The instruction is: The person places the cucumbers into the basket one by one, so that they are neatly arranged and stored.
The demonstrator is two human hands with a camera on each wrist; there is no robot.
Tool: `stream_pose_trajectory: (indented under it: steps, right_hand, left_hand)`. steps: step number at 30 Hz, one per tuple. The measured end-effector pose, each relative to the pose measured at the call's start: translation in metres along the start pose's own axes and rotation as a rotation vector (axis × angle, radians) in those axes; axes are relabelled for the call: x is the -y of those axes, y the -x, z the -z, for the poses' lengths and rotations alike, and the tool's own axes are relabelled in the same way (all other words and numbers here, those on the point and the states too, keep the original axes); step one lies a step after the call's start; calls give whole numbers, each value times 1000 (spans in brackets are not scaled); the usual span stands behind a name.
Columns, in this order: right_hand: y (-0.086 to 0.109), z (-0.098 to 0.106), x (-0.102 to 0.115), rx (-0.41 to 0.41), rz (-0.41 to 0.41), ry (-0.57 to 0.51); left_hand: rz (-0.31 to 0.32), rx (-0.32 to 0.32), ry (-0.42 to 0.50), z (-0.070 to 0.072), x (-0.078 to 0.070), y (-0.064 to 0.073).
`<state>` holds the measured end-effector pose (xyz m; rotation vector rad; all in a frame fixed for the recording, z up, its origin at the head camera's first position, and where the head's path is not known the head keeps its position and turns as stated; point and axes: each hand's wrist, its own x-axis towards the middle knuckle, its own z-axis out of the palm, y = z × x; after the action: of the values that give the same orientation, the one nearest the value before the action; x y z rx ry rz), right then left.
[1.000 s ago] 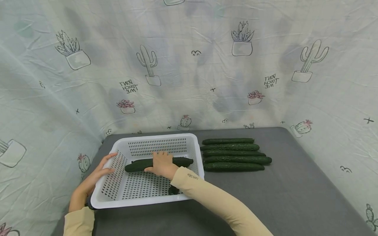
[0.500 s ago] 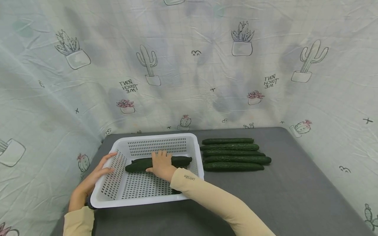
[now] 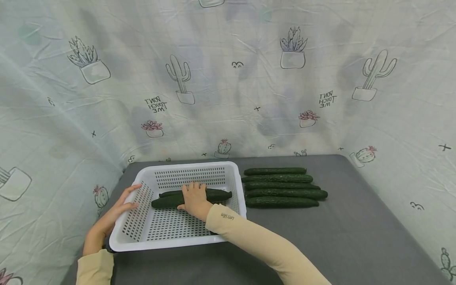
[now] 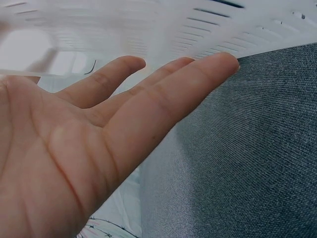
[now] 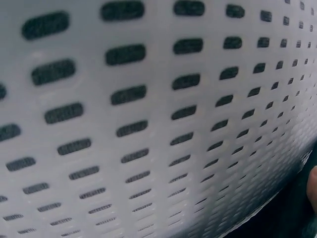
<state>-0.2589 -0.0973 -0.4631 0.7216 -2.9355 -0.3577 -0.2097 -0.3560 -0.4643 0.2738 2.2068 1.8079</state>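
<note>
Two dark green cucumbers [image 3: 166,202] lie side by side across the white perforated basket [image 3: 178,242]. My right hand [image 3: 194,201] holds the front one from above, with the fingers over its far side and the thumb on its near side. In the right wrist view the basket floor [image 5: 157,96] fills most of the picture, with a fingertip [image 5: 312,188] at the right edge beside dark green skin. My left hand [image 3: 114,211] grips the basket's left rim, thumb and index finger over it. Its other fingers [image 4: 153,111] stretch along underneath in the left wrist view.
Several cucumbers [image 3: 283,192] lie in a row on the grey tabletop [image 3: 342,237], just right of the basket. A dark bit [image 3: 213,233] shows under the right sleeve at the basket's front wall. A cactus-print curtain [image 3: 256,87] encloses the back and sides.
My right hand has shifted slightly left with the cucumber, and the sleeve now covers more of the dark bit at the basket's front. The left hand and basket stay in place.
</note>
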Motion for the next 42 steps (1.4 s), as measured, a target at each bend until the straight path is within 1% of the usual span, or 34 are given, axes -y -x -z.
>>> stream_pose_trajectory:
  steps: [6,11,15,22,26,34,38,42]
  right_hand:
    - [0,0,-1,-10,12,26]
    - [-1,-2,-2,4,10,44]
    - [-1,-2,-2,18,12,49]
    - [0,0,-4,15,23,48]
    - [1,1,-5,23,33,39]
    - [4,5,-7,56,57,85]
    - [4,6,-10,87,60,73]
    - [4,7,-12,112,61,32]
  left_hand:
    - [-4,-5,-12,0,1,0]
    - [-12,2,-24,0,0,1]
    - [-25,9,-35,-1,-1,2]
    - [-13,-6,-30,-1,0,0]
    - [-16,-11,-42,0,2,0]
    - [-23,-19,-32,0,2,1]
    - [-29,-10,-27,0,2,1]
    - [-34,-3,-32,0,2,1]
